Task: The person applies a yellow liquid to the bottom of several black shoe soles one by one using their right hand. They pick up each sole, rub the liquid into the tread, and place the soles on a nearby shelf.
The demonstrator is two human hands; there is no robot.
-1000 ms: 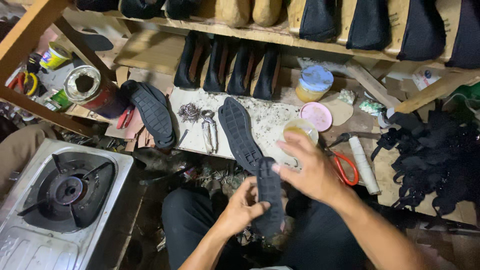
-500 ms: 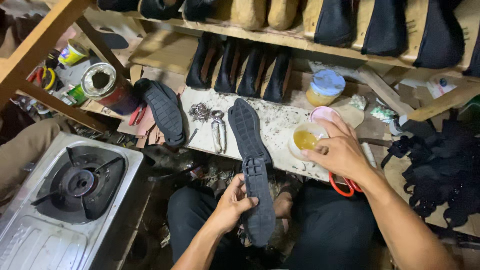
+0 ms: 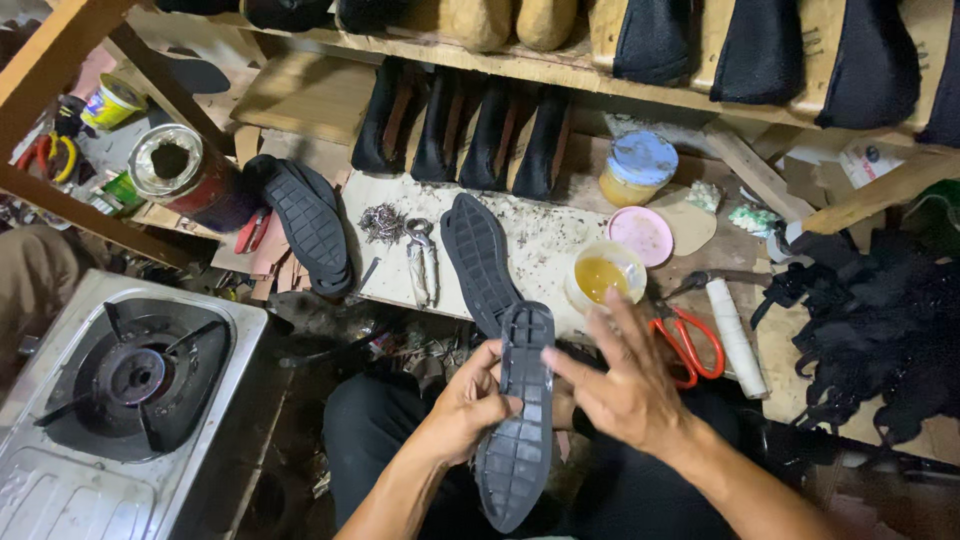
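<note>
Back from the glue cup (image 3: 603,277) comes the right hand (image 3: 625,385), fingers spread loose over the sole (image 3: 518,420) the left hand (image 3: 470,400) grips above the lap, seemingly spreading glue.

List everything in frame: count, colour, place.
held sole: 1, black, in the left hand over the lap
bench soles: 2, black, on the bench
pincers: 1, metal, between the bench soles
nails: small pile, grey, beside the pincers
glue cup: 1, yellow contents, open, bench right
pink lid: 1, behind the cup
jar: 1, blue lid, back of bench
scissors: 1, orange handles, right of the cup
white roll: 1, beside the scissors
tin: 1, open, left
stove: 1, steel, lower left
shoe uppers: row, black, under the shelf
left hand: grips the held sole
right hand: open, fingers spread beside the sole
</note>
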